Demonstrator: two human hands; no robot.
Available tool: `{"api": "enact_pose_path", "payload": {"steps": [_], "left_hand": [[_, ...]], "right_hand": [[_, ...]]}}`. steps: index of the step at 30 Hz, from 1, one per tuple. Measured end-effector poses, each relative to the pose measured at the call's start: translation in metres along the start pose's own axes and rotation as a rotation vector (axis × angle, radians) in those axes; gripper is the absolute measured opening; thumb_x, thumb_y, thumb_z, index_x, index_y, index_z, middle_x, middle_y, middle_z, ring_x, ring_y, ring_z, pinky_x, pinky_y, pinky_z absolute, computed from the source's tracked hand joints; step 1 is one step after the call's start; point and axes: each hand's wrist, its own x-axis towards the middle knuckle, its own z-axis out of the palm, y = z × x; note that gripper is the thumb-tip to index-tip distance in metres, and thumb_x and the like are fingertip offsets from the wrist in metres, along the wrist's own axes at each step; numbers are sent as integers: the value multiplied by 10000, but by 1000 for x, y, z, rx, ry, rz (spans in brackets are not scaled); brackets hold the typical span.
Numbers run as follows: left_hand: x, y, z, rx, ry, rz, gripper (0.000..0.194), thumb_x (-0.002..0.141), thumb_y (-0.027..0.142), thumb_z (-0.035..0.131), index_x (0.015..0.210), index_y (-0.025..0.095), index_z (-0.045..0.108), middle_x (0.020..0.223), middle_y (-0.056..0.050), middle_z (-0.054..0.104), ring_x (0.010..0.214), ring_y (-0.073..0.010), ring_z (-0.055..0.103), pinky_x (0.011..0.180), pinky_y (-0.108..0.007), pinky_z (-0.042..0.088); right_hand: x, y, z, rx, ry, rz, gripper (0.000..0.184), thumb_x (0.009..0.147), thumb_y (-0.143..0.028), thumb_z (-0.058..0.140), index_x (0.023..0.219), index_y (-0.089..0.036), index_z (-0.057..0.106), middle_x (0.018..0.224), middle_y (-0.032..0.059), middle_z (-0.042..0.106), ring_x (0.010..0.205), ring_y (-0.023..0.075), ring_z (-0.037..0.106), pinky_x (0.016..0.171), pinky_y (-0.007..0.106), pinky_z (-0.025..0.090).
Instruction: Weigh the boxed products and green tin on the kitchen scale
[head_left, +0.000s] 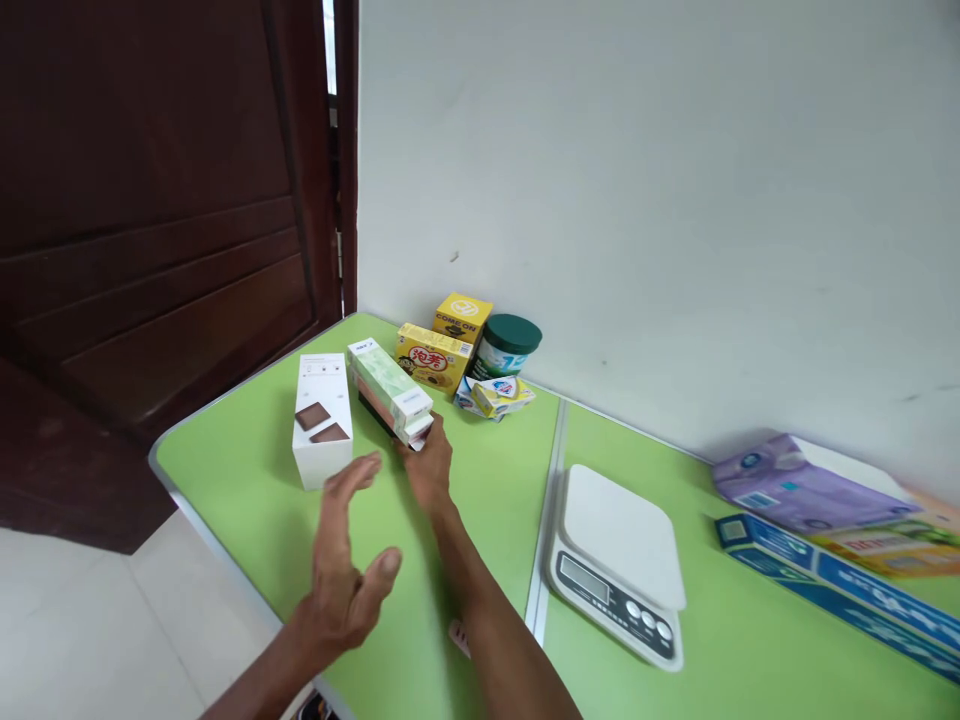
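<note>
Near the far corner of the table, by the wall, holding the near end of the green-and-white box stack in the right hand, with a curled, partly hidden grip. Holding the left hand wide open and empty, near the white box. Apparently mid-handling; for any next move, probably best to press both layers together.

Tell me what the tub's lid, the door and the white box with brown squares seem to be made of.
The lid looks like smooth plastic, evenly dark green. The door seems varnished wood, glossy reddish-brown with moulded panels, though possibly a lookalike. The white box appears printed cardboard, with crisp folded edges.
</note>
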Motion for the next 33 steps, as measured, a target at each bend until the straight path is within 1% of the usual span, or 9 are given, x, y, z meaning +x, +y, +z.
{"api": "enact_pose_path", "payload": {"steps": [2,5,11,15,20,25,28,31,33], "left_hand": [[-11,-6,19,-47,-143,-103,534,1011,443,485,1497,229,427,1441,-164,548,1320,-298,556,1063,-491,502],[-4,-23,37,-5,-179,-190,578,1013,402,516,1530,210,339,1478,-190,487,1342,-297,530,1099,-514,471],[62,-34,43,232,-158,-19,734,978,412,560,1584,156,234,1635,-228,280,1563,-324,250,1267,-555,259],[109,-42,58,341,-122,-173,791,924,414,599,1557,74,268,1644,-277,241,1584,-375,178,1282,-578,180],[123,-57,73,303,-136,-422,779,913,443,608,1530,72,313,1593,-279,382,1539,-367,317,1260,-537,255],[113,-61,71,211,-153,-391,647,909,505,607,1419,134,466,1476,-228,550,1421,-336,494,1201,-496,361],[112,-58,67,218,-125,-362,575,906,523,593,1335,146,528,1373,-205,622,1316,-331,577,1149,-497,415],[113,-47,60,265,-111,-330,559,907,574,565,1271,150,570,1294,-203,660,1246,-352,611,1102,-513,449],[113,-32,56,281,-109,-277,555,910,603,545,1257,172,582,1292,-186,667,1253,-358,604,1101,-525,445]], "right_hand": [[0,2,-1,-10,-8,-40,365,713,-286,671,1058,-219,576,932,53,718,855,255,653,764,353,528],[0,6,-6,-48,-19,-77,237,719,-281,626,941,-226,564,848,39,692,793,239,624,704,323,496],[-10,9,-26,-36,18,-86,242,731,-282,610,963,-225,566,842,34,676,769,229,604,705,318,481],[-29,9,-48,-31,45,-71,328,708,-270,645,1026,-204,594,877,44,687,791,242,620,727,338,497],[-63,10,-79,-33,38,-7,498,720,-229,676,1209,-183,591,1072,104,717,1009,297,664,883,425,539],[-82,-13,-95,-88,111,-129,1067,602,-321,876,1529,-156,372,1508,207,510,1400,392,466,1158,568,400],[-78,-32,-98,-109,171,-211,933,688,-342,861,1493,-140,435,1466,221,557,1397,391,478,1174,594,378],[-67,-46,-107,-59,208,-239,657,783,-288,790,1383,-169,549,1343,184,652,1299,351,572,1127,563,442],[-62,-50,-122,0,206,-227,614,783,-233,775,1359,-194,568,1321,156,667,1260,328,603,1094,542,481]]}}
